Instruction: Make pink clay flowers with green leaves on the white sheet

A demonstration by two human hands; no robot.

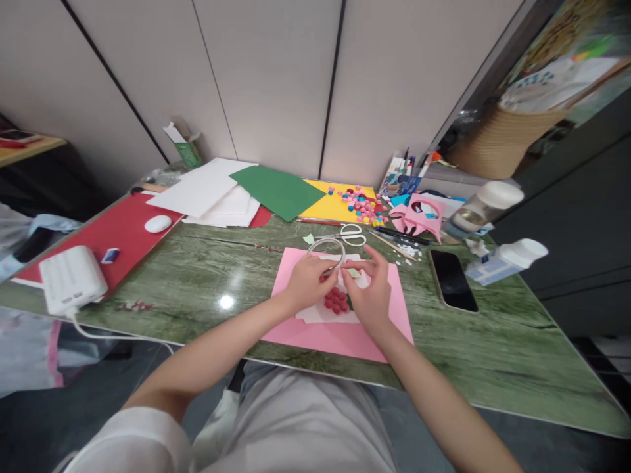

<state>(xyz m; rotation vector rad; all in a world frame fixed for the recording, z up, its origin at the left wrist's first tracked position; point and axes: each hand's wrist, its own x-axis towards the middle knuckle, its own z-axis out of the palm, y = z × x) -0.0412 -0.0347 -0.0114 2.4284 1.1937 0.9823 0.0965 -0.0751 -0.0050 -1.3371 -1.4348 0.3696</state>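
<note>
My left hand (309,284) is closed on a thin, pale ring that looks like a roll of tape (340,244), held upright over the paper. Thumb and forefinger of my right hand (371,289) pinch together at the ring's near edge, apparently on the tape's loose end; the other fingers stretch out. Below both hands lies a white paper piece (315,314) bearing a cluster of dark pink balls (336,301), with a bit of green beside it partly hidden by my right hand. Under it is a pink sheet (340,345).
Beyond the hands lie white-handled scissors (351,235), a green sheet (279,190) and small coloured balls (365,207) on a yellow sheet (315,209). A phone (452,280) and white bottles (507,261) stand right. A white power bank (73,279) sits left on a red sheet (128,253).
</note>
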